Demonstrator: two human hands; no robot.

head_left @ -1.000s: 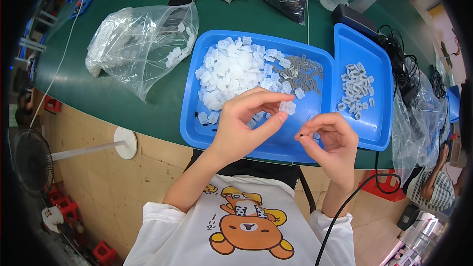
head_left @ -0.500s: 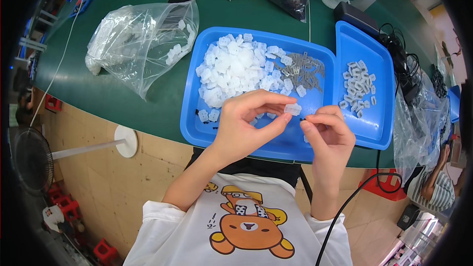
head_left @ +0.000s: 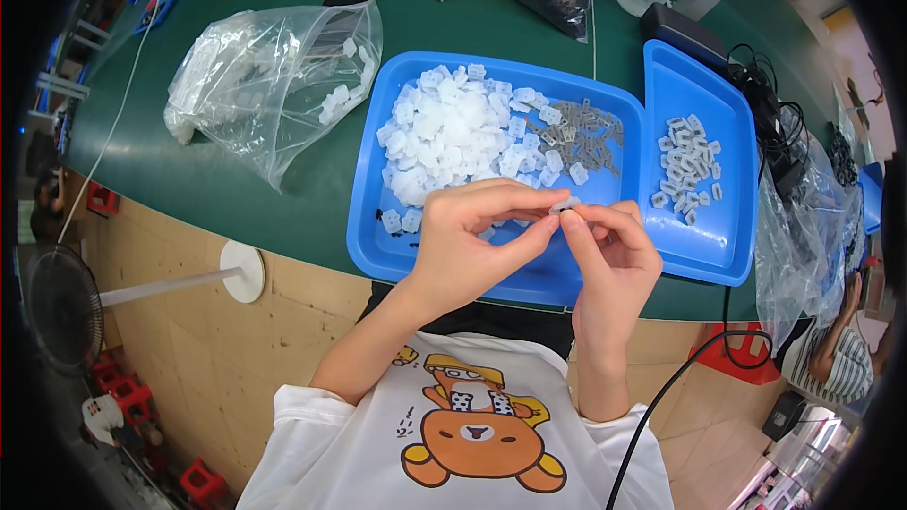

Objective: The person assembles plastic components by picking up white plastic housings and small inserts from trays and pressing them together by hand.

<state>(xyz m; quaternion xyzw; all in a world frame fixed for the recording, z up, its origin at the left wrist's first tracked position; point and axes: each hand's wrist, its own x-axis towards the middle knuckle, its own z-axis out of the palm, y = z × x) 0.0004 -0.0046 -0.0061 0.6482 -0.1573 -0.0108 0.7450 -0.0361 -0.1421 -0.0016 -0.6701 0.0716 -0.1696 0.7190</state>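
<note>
Pinches a clear plastic piece (head_left: 567, 202) in the left hand (head_left: 472, 229), above the near side of the blue tray (head_left: 363, 198) on the green table (head_left: 453, 28). Touches the piece with the right hand (head_left: 614, 260), pinching a mostly hidden dark bit (head_left: 566, 212) at its edge.

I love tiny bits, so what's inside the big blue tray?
Heaped white pieces, grey pieces and small black bits. The heap, left hand and right hand hide whatever's beneath.

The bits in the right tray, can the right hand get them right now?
Probably yes: the right hand is close, and nothing seems to block its way to the bits in the right tray. It's just busy at a clear piece with the left hand.
</note>
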